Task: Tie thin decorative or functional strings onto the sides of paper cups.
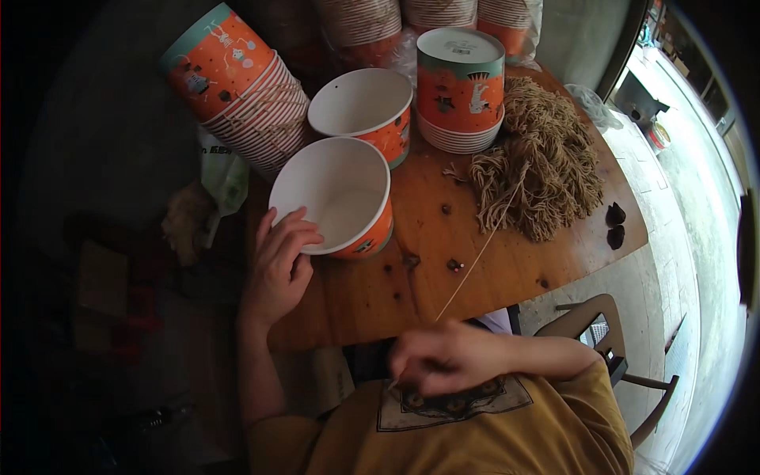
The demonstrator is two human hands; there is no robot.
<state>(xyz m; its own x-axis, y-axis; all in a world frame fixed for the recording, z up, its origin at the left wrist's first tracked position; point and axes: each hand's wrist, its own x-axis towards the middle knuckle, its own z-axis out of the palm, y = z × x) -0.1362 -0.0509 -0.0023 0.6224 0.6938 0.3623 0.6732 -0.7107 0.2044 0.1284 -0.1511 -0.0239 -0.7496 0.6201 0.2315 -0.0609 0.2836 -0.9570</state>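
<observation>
My left hand (pixel 281 257) is at the near left rim of an open paper tub (pixel 332 194), orange outside and white inside. Its fingers reach over the rim, with the thumb lower on the outside. In front of my chest, my right hand (pixel 451 356) is closed and somewhat blurred. A thin strand of twine (pixel 473 265) runs taut to it from a tangled tan bundle of twine (pixel 546 158) on the right of the table. A short end seems to show below the fist.
Behind the tub stand another open tub (pixel 364 103) and a short upside-down stack of tubs (pixel 461 91). A tall tied stack (pixel 237 87) leans at the left. Wrapped stacks (pixel 360 28) line the back of the wooden table (pixel 348 297). A chair (pixel 606 317) holds a phone.
</observation>
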